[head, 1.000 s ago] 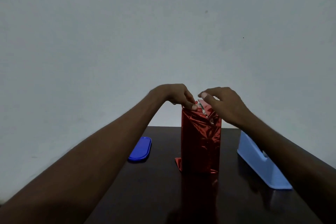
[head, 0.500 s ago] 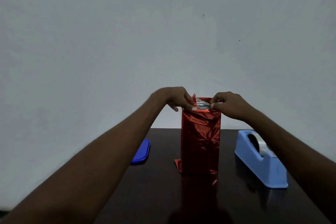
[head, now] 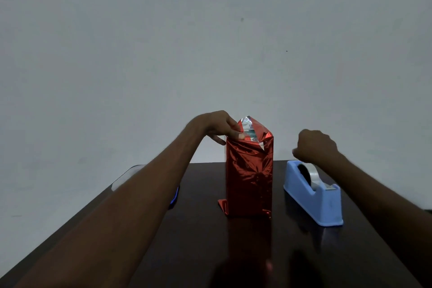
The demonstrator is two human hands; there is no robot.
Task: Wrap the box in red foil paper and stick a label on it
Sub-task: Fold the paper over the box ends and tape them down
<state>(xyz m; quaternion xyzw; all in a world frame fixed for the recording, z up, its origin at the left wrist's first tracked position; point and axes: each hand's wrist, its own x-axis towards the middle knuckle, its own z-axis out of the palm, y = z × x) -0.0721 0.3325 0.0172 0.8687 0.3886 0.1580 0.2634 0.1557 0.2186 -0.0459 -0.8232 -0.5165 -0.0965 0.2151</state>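
Observation:
A tall box wrapped in red foil paper [head: 249, 175] stands upright in the middle of the dark table [head: 210, 252]. Its top flaps stand up loose and show their silver inside. My left hand [head: 218, 127] pinches the foil at the top left corner of the box. My right hand [head: 314, 146] hovers to the right of the box, above the back of the blue tape dispenser [head: 314, 196], with fingers curled and nothing visibly in them. A small foil flap sticks out at the box's bottom left.
The tape dispenser holds a roll of clear tape and sits right of the box. A blue flat object [head: 174, 197] lies left of the box, mostly hidden behind my left forearm. A plain grey wall stands behind the table's far edge.
My right hand has let go of the foil top and moved right, over the tape dispenser. The top flaps have sprung up. My left hand keeps its hold.

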